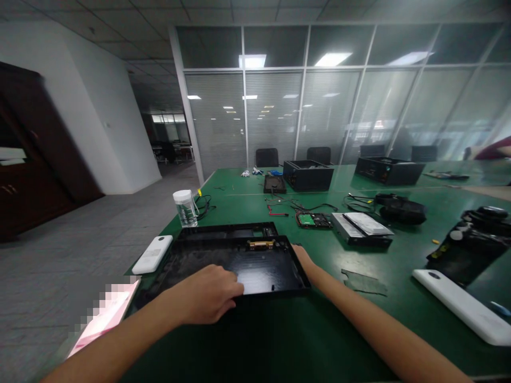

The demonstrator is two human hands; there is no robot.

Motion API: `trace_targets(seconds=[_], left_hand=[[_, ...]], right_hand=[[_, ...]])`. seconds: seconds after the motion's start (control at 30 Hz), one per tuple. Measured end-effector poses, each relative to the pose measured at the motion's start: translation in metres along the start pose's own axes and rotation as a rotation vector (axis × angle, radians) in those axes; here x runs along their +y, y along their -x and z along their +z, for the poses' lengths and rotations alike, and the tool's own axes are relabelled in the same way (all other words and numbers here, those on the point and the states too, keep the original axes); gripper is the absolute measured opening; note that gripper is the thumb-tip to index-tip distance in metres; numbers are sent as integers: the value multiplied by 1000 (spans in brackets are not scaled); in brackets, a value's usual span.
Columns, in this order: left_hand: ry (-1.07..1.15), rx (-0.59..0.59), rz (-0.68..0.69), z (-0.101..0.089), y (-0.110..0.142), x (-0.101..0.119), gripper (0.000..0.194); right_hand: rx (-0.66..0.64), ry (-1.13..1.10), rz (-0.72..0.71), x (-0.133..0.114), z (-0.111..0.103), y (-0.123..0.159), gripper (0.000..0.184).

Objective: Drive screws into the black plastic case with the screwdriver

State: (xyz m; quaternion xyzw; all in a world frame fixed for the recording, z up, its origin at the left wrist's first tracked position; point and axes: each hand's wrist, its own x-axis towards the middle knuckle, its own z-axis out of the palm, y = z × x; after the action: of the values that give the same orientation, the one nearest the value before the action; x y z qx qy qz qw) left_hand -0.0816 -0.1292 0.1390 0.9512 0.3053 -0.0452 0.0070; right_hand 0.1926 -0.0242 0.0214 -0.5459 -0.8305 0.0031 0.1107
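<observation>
A shallow black metal casing panel (255,271) with a raised rim lies tilted in front of me, a gold-coloured strip (261,244) near its far edge. My left hand (213,295) is closed at the near rim, thumb below and curled fingers above. At the right-hand rim is my right hand (300,256), gripping from the side; its fingers are mostly hidden behind the panel. Just beyond, a second black part (227,231) with a rectangular cutout is partly covered by the panel.
On the green table (255,340) stand a clear jar (186,208), two white devices (154,255), a circuit board (313,219), a metal drive box (361,229) and loose cables. Black computer cases (308,176) sit farther back. To the right is a black bag-like object (469,244).
</observation>
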Motion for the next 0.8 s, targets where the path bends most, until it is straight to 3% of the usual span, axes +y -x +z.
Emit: trace_targets(seconds=[0.13,0.23,0.37,0.53,0.63,0.67,0.8], left_hand=[[-42,-66,-45,20,10,13,7],[-43,-96,-59,35,9,10,8],[-9,-119,-28,52,1,4,12],[23,-178,-20,64,-16,-5,11],[101,-225,-1,59,-42,-13,31],[133,-194,33,57,-56,-16,35],[35,197,154,62,-121,-23,27]], right_hand=[[108,143,-14,13,15,-6,47],[203,295,-3,42,18,1,57],[206,363,138,93,15,14,46],[310,131,198,125,18,14,27],[387,-62,143,121,25,8,27],[401,-99,134,118,27,6,27],[427,-141,145,111,30,6,24]])
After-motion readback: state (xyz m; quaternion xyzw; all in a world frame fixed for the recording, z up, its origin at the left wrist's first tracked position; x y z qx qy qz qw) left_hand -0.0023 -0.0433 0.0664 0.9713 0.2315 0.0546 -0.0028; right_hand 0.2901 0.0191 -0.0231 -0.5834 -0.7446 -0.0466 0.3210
